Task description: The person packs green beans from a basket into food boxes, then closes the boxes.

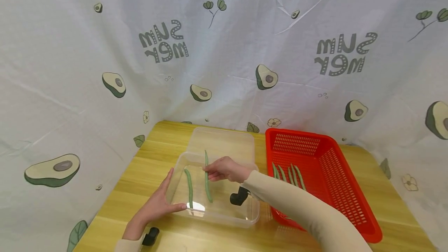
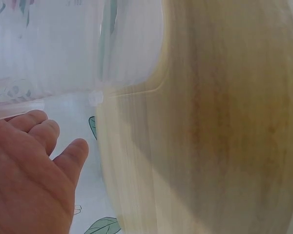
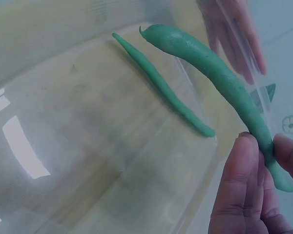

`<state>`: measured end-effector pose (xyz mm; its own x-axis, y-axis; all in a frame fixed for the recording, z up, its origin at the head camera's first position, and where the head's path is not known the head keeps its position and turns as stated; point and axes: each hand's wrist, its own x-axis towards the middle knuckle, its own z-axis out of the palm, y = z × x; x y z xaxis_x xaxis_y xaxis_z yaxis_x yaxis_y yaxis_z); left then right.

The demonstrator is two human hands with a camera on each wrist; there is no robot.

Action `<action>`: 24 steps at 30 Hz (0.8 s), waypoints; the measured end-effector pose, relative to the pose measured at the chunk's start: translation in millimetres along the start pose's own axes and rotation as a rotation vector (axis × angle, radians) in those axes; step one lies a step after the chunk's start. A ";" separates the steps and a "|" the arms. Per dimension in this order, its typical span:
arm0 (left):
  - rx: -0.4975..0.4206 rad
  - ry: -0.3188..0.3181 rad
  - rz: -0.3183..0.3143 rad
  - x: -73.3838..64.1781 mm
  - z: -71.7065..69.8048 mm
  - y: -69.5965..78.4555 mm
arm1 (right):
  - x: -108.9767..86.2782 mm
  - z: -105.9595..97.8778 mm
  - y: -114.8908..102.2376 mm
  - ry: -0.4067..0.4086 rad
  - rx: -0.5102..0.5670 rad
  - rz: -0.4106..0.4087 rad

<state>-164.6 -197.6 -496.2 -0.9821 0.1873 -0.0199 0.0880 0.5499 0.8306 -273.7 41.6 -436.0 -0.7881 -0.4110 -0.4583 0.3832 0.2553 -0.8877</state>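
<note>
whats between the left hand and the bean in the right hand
In the head view, the clear container's left wall and a loose bean inside it lie between the left hand and the held bean.

red basket (image 1: 313, 166): partly hidden (right sleeve (image 1: 301, 208)) | its beans (image 1: 300, 177): count unclear

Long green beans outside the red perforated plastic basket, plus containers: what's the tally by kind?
Clear rectangular plastic box: 1
Red perforated plastic basket: 1
Long green beans outside the basket: 2, one in the right hand, one inside the box
Total: 4
</note>
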 end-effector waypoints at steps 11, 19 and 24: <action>-0.001 0.005 0.005 0.5 0.9 -1.4 | 3.0 14.6 12.0 0.011 -0.059 0.036; -0.009 0.009 0.013 -0.4 2.3 -0.1 | 10.7 18.3 23.0 0.005 -0.063 0.060; -0.013 0.012 0.016 0.2 2.1 0.2 | 14.5 21.8 23.0 0.019 -0.074 0.064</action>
<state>-164.4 -195.7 -497.2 -0.9825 0.1861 0.0003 0.1019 0.5366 0.8377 -265.8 22.4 -464.1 -0.7727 -0.3750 -0.5121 0.3968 0.3443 -0.8509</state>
